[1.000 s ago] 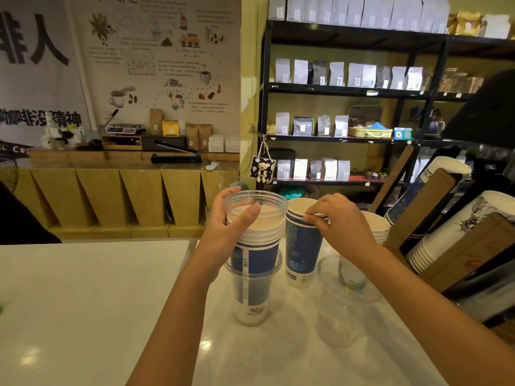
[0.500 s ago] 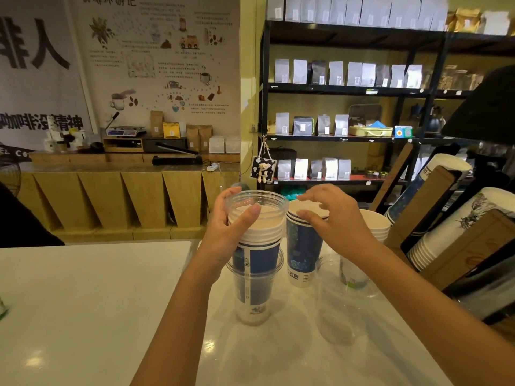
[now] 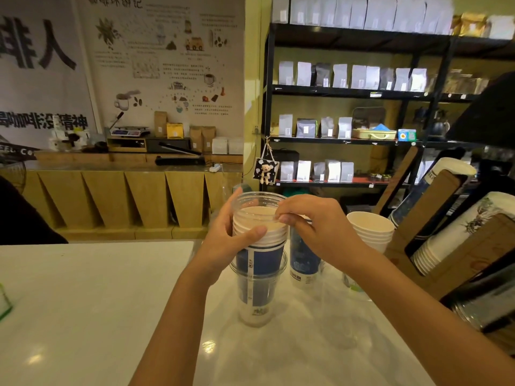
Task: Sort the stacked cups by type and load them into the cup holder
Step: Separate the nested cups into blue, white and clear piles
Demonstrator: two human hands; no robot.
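A mixed stack of cups (image 3: 259,263) stands on the white counter (image 3: 83,302): blue paper cups nested with clear plastic ones, a clear cup on top. My left hand (image 3: 223,240) grips the stack near its upper rims. My right hand (image 3: 315,227) pinches the rim of the top clear cup (image 3: 257,201). Behind my right hand stand a second blue paper cup (image 3: 302,263) and a short stack of white paper cups (image 3: 372,229). The wooden cup holder (image 3: 446,246) at the right carries slanted rows of paper cups.
A clear plastic cup (image 3: 351,282) stands low under my right forearm, mostly hidden. A black shelf (image 3: 348,135) with bags stands behind the counter. A green-edged object (image 3: 4,302) sits at the counter's left edge. A dark machine edge (image 3: 485,302) crowds the right.
My right hand left the second blue cup's rim and moved left onto the rim of the top clear cup. My left hand kept its grip on the stack.
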